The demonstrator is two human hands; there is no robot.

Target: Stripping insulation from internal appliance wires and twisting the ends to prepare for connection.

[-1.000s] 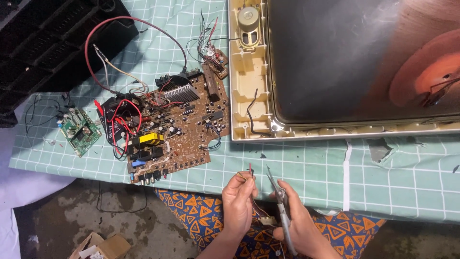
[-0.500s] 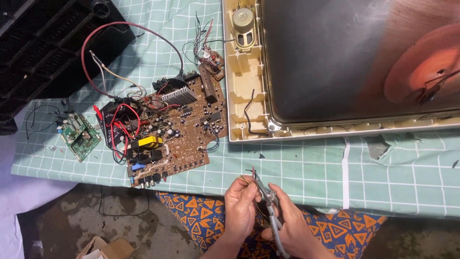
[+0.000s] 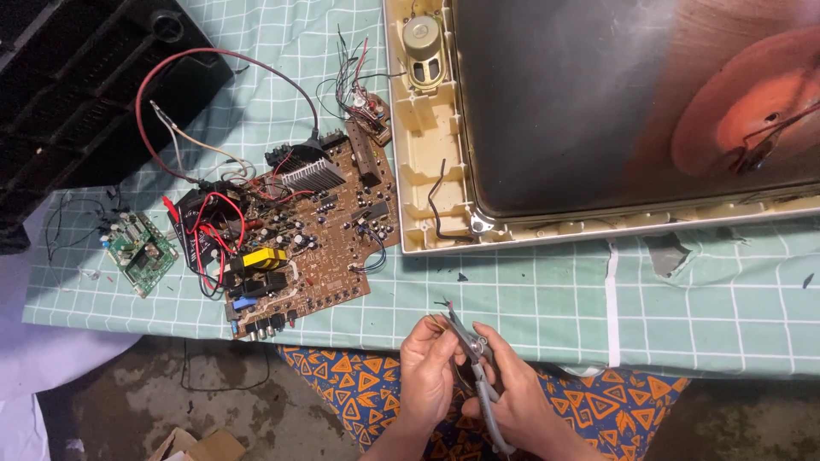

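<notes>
Grey-handled pliers are sitting in the right hand, fingers curled round the handles, nose biting thin wires that the left hand is pinching at the table's near edge. Stripping looks well along: the brown circuit board is already lying out of the beige television shell, beside a small green board. Trimming these leads appears unfinished.

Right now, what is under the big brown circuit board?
The brown circuit board lies flat on the green checked mat, which shows all around it. The board covers whatever is directly beneath it, so nothing else can be seen there.
</notes>
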